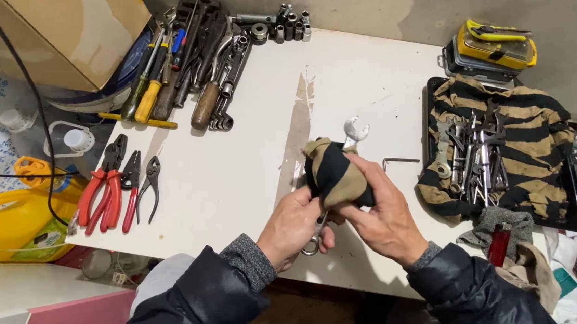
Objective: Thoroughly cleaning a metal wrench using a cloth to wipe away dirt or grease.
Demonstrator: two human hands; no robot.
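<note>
Steel combination wrench [353, 133] sits above the white worktop [234, 173], its lower end gripped by the left hand [292, 227], while the right hand [382, 216] clutches a tan-and-black rag [334, 172] wrapped around its shank. Red-handled pliers [102, 194] lie well to the left, screwdrivers [159, 83] behind, an Allen key [398, 161] just right, near more wrenches [473, 154] on a striped cloth [540, 135].

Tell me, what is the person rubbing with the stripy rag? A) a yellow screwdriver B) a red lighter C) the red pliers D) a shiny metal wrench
D: the right hand wraps the striped rag around a shiny wrench, whose open jaw end sticks out above the rag, while the left hand holds its lower end over the white table.
</note>
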